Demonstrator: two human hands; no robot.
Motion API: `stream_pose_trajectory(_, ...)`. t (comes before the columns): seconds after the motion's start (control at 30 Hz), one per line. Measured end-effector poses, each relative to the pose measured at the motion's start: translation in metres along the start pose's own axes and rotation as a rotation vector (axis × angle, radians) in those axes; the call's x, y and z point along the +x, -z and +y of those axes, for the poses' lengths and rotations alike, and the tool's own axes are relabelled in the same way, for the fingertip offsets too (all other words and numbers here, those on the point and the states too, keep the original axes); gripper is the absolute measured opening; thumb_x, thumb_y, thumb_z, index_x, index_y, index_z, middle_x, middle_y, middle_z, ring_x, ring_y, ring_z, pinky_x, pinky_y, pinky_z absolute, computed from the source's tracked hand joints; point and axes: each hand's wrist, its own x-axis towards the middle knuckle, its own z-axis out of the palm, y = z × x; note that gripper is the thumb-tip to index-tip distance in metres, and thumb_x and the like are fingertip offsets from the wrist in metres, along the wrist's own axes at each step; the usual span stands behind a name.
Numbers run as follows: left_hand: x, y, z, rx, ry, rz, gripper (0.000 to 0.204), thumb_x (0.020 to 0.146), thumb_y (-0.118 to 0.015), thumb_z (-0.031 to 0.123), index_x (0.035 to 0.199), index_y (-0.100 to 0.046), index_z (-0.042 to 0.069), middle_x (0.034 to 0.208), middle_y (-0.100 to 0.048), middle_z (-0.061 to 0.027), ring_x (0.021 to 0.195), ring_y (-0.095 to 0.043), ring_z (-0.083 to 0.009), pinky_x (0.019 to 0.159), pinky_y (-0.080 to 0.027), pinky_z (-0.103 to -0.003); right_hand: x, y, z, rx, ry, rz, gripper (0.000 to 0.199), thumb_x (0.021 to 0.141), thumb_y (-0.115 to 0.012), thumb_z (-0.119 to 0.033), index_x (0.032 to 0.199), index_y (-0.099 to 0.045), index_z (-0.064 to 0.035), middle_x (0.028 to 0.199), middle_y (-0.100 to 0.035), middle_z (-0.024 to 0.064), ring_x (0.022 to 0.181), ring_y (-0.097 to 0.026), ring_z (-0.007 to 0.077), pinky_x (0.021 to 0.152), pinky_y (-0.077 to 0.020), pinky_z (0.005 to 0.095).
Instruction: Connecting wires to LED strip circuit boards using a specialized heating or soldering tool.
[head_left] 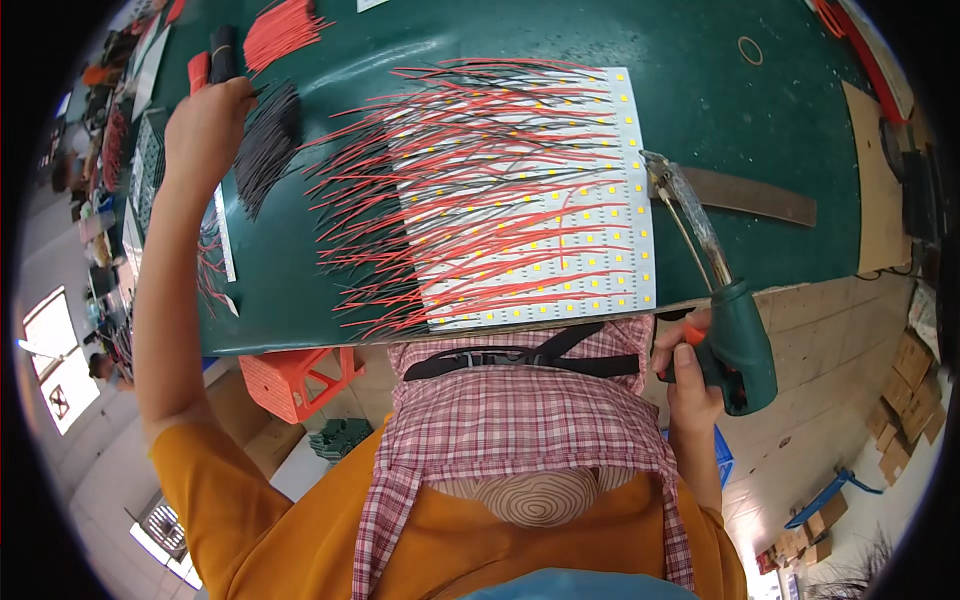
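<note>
My right hand [690, 375] grips a green soldering gun [745, 345] with a red-orange trigger. Its metal tip reaches the right edge of a white LED board [632, 230] dotted with yellow chips. Rows of red and black wires [480, 200] lie across the board and stick out past its left side. At the far left, my left hand [208, 125] has its fingers closed beside a pile of loose black wires [268, 145]. What they pinch is hidden. Just beyond it lie a red wire bundle [198, 70] and a black wire bundle [222, 50].
Loose red wires [285, 32] lie at the back of the green table [480, 35]. A brown strip [765, 198] sits right of the board, with a rubber band [750, 50] farther back. Below the table's front edge stands an orange stool [290, 385]. Cardboard boxes [910, 375] are at the right.
</note>
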Motion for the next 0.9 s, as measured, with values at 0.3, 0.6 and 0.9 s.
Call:
stream_pose_trajectory(0.3,0.008,-0.013,0.095,0.921,-0.585,-0.097,0.007,0.079,-0.067,0.015,0.084,-0.072,0.015,0.081,-0.069,-0.0007,0.094,-0.063,-0.0203,0.083,-0.043,-0.035,0.0,0.004,0.003,0.055,0.067,-0.027,0.035,0.093,-0.061,-0.009,0.125,-0.049,-0.001,0.086,-0.064,0.0153,0.062,-0.056,0.0149,0.057,-0.0487,0.0291)
stream_pose_trajectory(0.6,-0.085,0.069,0.158,-0.329,-0.902,0.337,0.016,0.075,-0.065,0.009,0.09,-0.07,0.008,0.081,-0.064,-0.0019,0.085,-0.063,-0.0207,0.073,-0.046,-0.038,-0.014,0.01,0.003,0.047,-0.064,-0.035,0.038,0.094,-0.062,-0.015,0.125,-0.045,-0.0013,0.086,-0.063,0.0161,0.062,-0.057,0.0158,0.057,-0.049,0.029)
stream_pose_trajectory(0.9,-0.107,0.004,0.199,-0.421,-0.747,0.378,0.026,0.074,-0.064,0.014,0.099,-0.068,0.007,0.086,-0.06,-0.0016,0.081,-0.06,-0.0193,0.079,-0.045,-0.035,-0.01,0.003,-0.003,-0.147,-0.076,-0.241,0.035,0.087,-0.063,0.003,0.121,-0.058,0.0035,0.091,-0.067,0.011,0.071,-0.063,0.0151,0.065,-0.052,0.0262)
